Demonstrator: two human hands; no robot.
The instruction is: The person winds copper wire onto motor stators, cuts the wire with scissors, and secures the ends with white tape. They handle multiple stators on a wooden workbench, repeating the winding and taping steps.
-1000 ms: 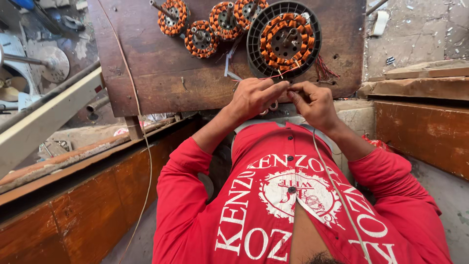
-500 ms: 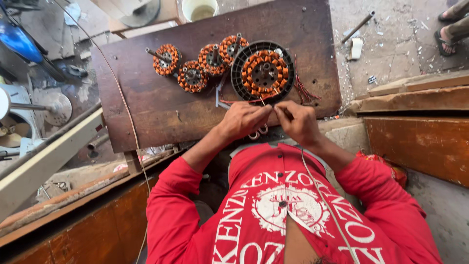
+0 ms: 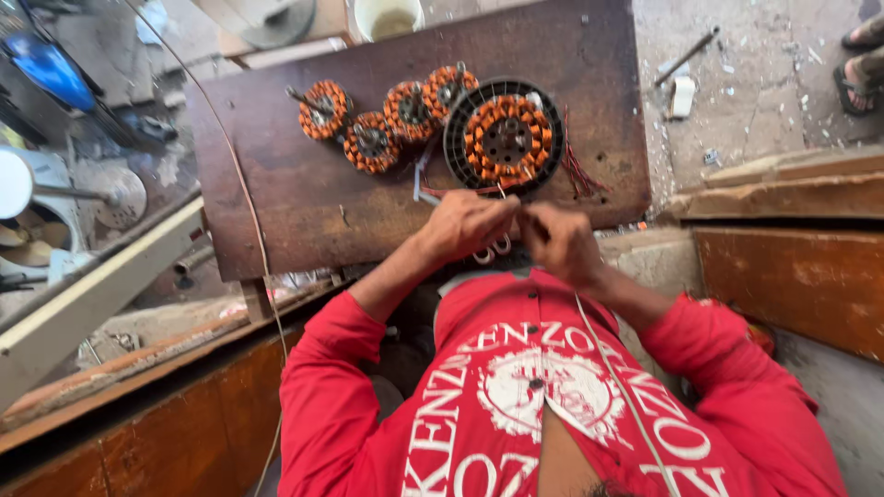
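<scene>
Stator wire: you pinch a thin lead between the fingertips of your left hand (image 3: 465, 224) and right hand (image 3: 552, 237); both sets of fingers are closed on it, the hands almost touching, just below the near rim of the big winding.
Grip: keep the pinch at the very tips, so you can judge where the strand bends; a fist would hide it from you.
Big stator (image 3: 506, 136): copper coils in a black ring, lying flat on the board just beyond your fingertips. Work close to its rim, so the lead is not dragged sideways out of its slot.
Red leads (image 3: 580, 170): a loose bundle trails off the ring beyond your right fingers; keep them out of the pinch.
Small stators (image 3: 373, 143): four orange windings in a row beyond your left hand, untouched.
Board (image 3: 304, 198): dark wood, bearing all the windings.
Scissor handles (image 3: 493, 248): pale loops peep out under your hands, near enough to reach.
Cup (image 3: 387, 17): pale, at the far edge, cut off by the frame.
Hidden: the strand itself is too fine to follow; your knuckles cover its end and the slot it leaves.
Unclear: whether a tool lies inside either palm cannot be told; the left side is blurred clutter.
</scene>
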